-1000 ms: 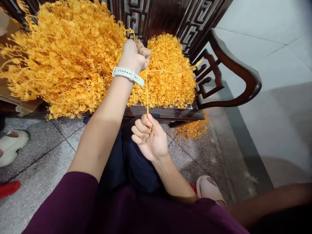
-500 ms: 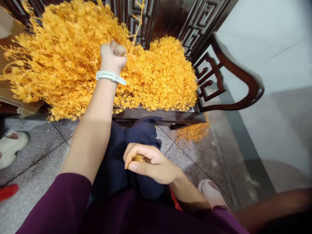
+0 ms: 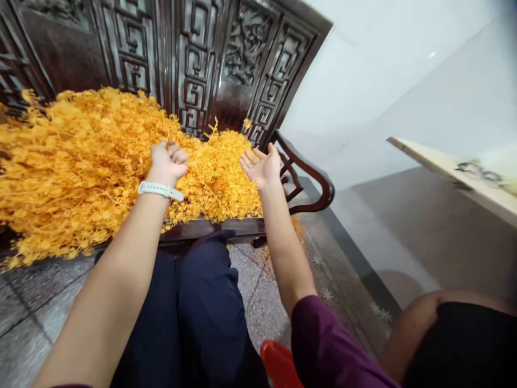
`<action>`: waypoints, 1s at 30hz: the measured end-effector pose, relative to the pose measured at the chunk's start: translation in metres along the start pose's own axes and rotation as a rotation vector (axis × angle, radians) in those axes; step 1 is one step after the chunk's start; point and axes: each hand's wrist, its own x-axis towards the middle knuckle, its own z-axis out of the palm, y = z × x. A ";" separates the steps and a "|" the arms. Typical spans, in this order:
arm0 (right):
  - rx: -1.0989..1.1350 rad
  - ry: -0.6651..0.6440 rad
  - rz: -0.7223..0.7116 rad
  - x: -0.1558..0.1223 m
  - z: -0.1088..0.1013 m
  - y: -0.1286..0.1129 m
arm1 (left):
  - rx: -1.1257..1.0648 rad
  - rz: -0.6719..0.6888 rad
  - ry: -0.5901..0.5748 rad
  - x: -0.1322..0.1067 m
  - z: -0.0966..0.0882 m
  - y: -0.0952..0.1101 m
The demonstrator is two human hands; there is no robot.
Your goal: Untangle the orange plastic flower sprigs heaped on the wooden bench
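Left hand [image 3: 167,161]: closed into a fist, knuckles up, resting on top of the orange sprigs [image 3: 81,172]. A stem may be enclosed in the fist, but the fingers hide this. A white watch band [image 3: 160,189] sits on the wrist. Right hand [image 3: 260,166]: spread wide, palm up, holding nothing, just above the right end of the heap. The sprigs form a dense heap covering the dark wooden surface [image 3: 210,230] from its left end to near the armrest [image 3: 315,186]; some overhang the front edge. A carved backrest [image 3: 194,64] stands behind the heap. A few loose sprigs lie on the speckled floor [image 3: 258,302] below the right end. A red stool [image 3: 278,366] shows beside the person's legs. Another person's arm [image 3: 420,323] enters at lower right, well apart from both hands
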 end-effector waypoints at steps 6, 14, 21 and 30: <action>-0.213 0.083 -0.144 -0.001 -0.024 0.067 | 0.026 -0.096 -0.092 0.001 -0.001 -0.006; -0.386 -0.157 -0.146 -0.052 -0.029 0.123 | 0.133 -0.179 -0.201 -0.002 0.002 -0.021; -0.152 -0.387 0.068 -0.080 -0.016 0.119 | 0.235 -0.257 -0.320 -0.020 0.006 -0.034; -0.054 -0.374 0.059 -0.109 -0.030 0.087 | 0.652 -0.147 -0.585 -0.031 0.013 -0.035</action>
